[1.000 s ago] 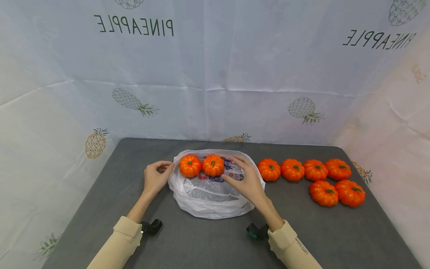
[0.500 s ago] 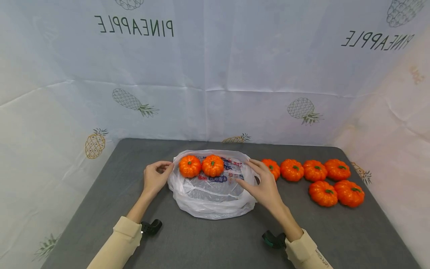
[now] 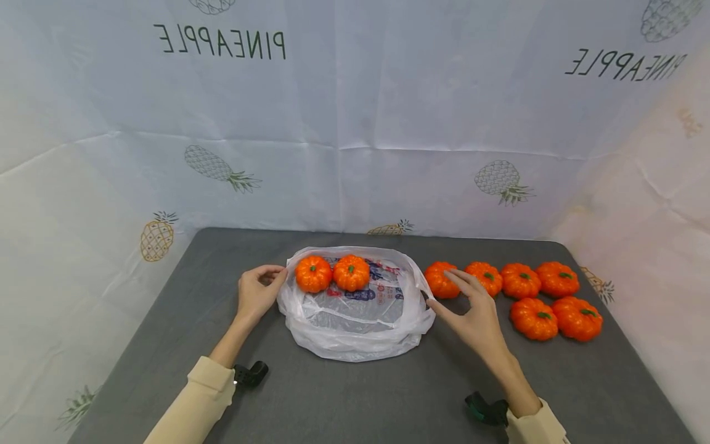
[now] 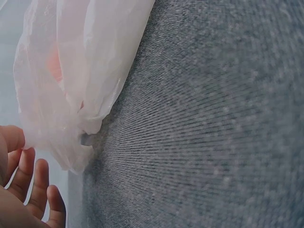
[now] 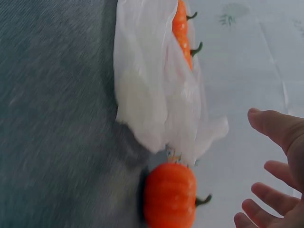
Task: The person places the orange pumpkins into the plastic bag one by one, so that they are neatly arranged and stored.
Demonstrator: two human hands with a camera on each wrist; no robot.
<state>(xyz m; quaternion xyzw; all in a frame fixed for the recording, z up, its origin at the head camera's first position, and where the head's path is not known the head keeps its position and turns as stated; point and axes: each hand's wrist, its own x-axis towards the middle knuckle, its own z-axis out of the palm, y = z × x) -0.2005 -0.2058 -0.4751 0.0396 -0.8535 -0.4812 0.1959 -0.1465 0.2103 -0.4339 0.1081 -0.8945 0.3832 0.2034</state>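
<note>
Near edge of counter [image 3: 355, 410]: two forearms in cream sleeves [image 3: 194, 401], a black wrist device [image 3: 252, 374] at the left cuff, another at the right.

Left hand [image 3: 252, 297]: reaching forward, wrist bent inward; thumb and forefinger pinch the left rim of the bag, remaining fingers loosely bent.

Right hand [image 3: 476, 314]: reaching forward and inward, holding nothing. Thumb and fingers well apart, thumb toward the bag's right edge, fingertips above the nearest pumpkin in the row; right wrist view shows a gap to both.

Between hands, white translucent plastic bag [image 3: 355, 346]: lies mouth up, rim crumpled, blue and red print showing inside. In its far left part, two glossy orange ribbed pumpkins [image 3: 314, 275], side by side, stems up.

Right of bag, six more orange pumpkins with green stems: a nearer pair [image 3: 534, 320], touching, then a farther row of four [image 3: 519, 281], its leftmost just beside the bag.

Beyond: pale cloth backdrop [image 3: 355, 191], pineapple prints, mirrored lettering.
</note>
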